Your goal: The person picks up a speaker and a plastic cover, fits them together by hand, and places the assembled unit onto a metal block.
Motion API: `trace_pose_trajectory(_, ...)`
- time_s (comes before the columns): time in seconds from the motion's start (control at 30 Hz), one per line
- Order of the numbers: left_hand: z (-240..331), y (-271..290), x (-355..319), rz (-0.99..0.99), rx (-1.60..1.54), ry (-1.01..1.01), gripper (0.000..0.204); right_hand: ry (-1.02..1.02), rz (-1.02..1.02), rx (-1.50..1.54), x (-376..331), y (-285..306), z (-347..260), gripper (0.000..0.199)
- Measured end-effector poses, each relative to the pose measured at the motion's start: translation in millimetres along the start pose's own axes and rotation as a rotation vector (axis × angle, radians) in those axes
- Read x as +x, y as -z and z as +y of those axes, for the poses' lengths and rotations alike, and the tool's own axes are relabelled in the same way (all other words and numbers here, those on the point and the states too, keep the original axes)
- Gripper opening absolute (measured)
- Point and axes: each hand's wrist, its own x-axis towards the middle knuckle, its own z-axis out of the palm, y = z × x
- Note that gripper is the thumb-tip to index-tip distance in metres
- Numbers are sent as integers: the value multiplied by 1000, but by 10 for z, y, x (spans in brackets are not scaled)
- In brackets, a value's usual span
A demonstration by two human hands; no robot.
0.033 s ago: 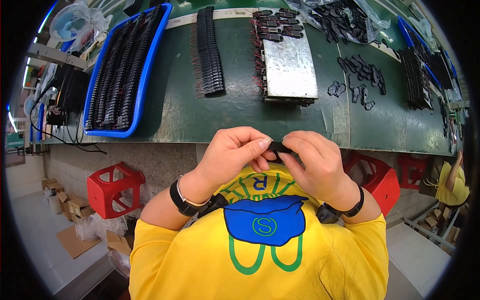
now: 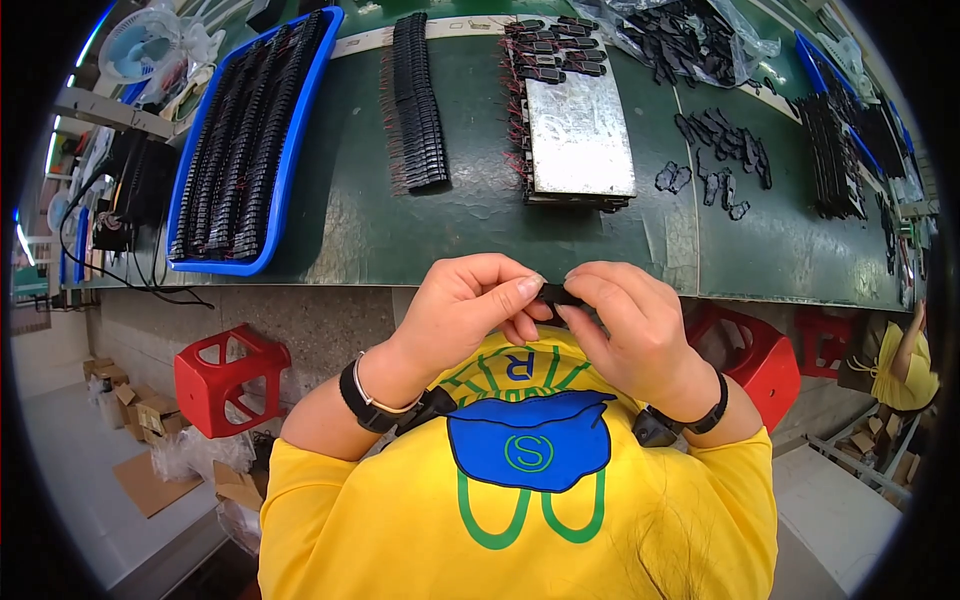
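Black and small, the part [image 2: 557, 295] sits between two sets of fingertips, right at the near edge of the table [image 2: 470, 240] as we look down. The left hand [image 2: 462, 298] pinches one end, thumb on top; the right hand [image 2: 632, 315] pinches the other, thumb and fingers closed round it. Most of the part is hidden, so which way it faces, I can't tell.

Here's the danger: that grip is all fingertip. Too hard a squeeze and the part could shoot out, and with the table's lip just there, it may well drop past the edge towards the lap or floor. Uneven pressure from the two sides could twist or bend it, too.

Look further in! The metal plate [image 2: 580, 140] carries wired parts [image 2: 555, 45] at its far end, thin red leads poking out on the left; a passing sleeve or wrist strap [image 2: 368, 402] might snag one and drag several off. The long row [image 2: 420, 110] stands packed close, so one nudge could topple its neighbours. Over right, loose pieces [image 2: 722, 150] lie scattered, and a dropped part could easily get lost among them, black on black.
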Motion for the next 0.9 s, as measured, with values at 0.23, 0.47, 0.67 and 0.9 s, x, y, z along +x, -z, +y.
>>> trace_pose_trajectory(0.23, -55, -85, -50, 45, 186, -177, 11, 19, 34, -4, -1, -31, 1, 28)
trace_pose_trajectory(0.47, -143, -8, -77, 60, 359, -434, 13, -5, 75, 120, 16, -18, 33, 30)
trace_pose_trajectory(0.67, -115, 36, -71, 31, 451, -590, 12, -302, -62, 507, -44, -4, 76, 28)
trace_pose_trajectory(0.9, -124, 78, -52, 8, 567, -666, 12, -177, -31, 491, -49, -65, 118, 24)
